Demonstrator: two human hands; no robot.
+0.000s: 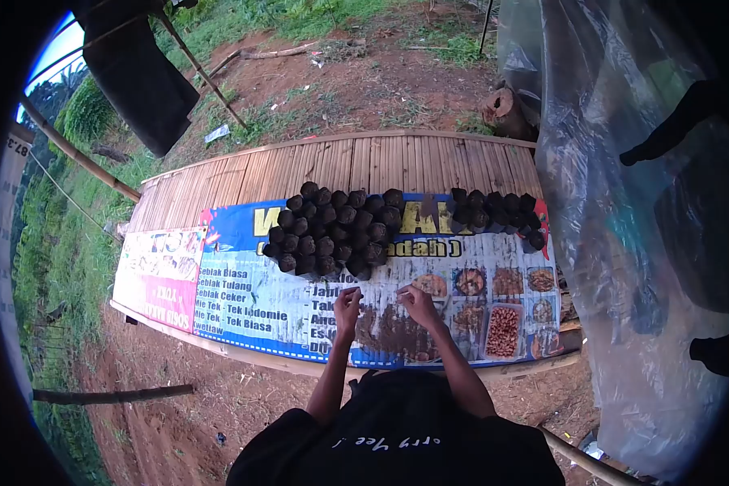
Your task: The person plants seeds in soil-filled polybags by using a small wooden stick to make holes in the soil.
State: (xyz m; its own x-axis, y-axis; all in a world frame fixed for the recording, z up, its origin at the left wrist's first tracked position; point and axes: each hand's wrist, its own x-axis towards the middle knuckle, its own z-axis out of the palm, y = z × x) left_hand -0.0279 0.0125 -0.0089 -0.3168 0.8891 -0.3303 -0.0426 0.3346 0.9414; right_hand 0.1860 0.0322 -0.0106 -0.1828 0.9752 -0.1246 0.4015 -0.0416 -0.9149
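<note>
My left hand (347, 306) is over the banner, just below the large cluster of dark soil-filled pots (332, 231). Its fingers are curled together, and what they hold, if anything, is too small to name. To its right, my right hand (414, 300) is pinched in the same way above loose dark soil (393, 330) spread on the printed banner (243, 304). The hands are apart from each other. A smaller group of dark pots (494, 212) stands at the banner's upper right. A clear tray of reddish-brown seeds (504, 331) lies right of my right hand.
The banner covers part of a bamboo-slat table (300, 170). Clear plastic sheeting (624, 202) hangs along the right side. Bamboo poles (81, 154) and a dark hanging cloth (138, 85) are at the left. A cut log (506, 112) lies behind the table.
</note>
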